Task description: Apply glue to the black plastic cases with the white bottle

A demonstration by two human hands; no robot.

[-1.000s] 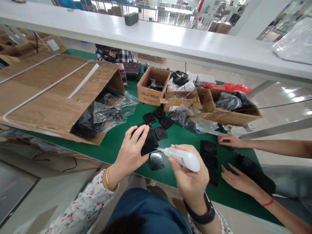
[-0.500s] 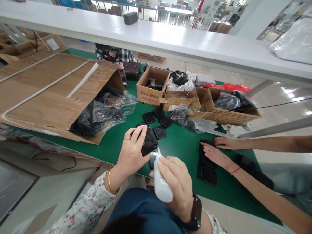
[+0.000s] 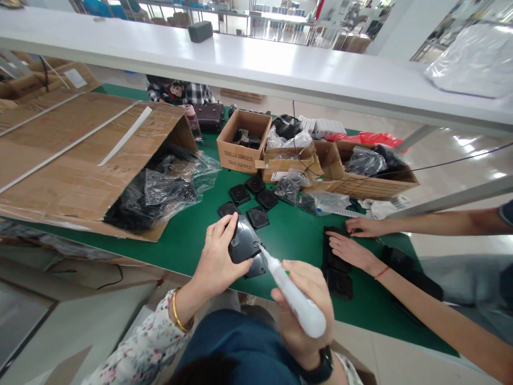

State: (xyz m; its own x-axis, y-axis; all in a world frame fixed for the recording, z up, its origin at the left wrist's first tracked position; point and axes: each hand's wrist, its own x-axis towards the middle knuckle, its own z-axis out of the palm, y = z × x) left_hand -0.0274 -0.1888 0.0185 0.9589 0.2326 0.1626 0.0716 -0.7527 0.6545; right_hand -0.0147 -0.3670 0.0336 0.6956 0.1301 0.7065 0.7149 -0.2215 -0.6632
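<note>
My left hand [image 3: 219, 251] grips a black plastic cover [image 3: 243, 239] by its left side, tilting it above the green table. In my right hand [image 3: 306, 310] is a white squeeze bottle [image 3: 298, 299] with a long thin nozzle, its fingers wrapped round the body. The nozzle tip is at a round spot near the right corner of the cover; whether it touches, I cannot tell. Partly hidden under the cover lies another black part [image 3: 256, 266]. Several black square pieces [image 3: 257, 216] lie just beyond my left hand.
A large cardboard box [image 3: 132, 166] with plastic-wrapped parts opens on the left. Smaller boxes [image 3: 240, 155] stand along the back under a white shelf [image 3: 256, 64]. At the right, a co-worker's hands [image 3: 352, 248] rest on black parts [image 3: 339, 280].
The cover has turned so its glossy face shows more. My right hand and the bottle have swung right, and the bottle leans more. The whole view has shifted slightly.
</note>
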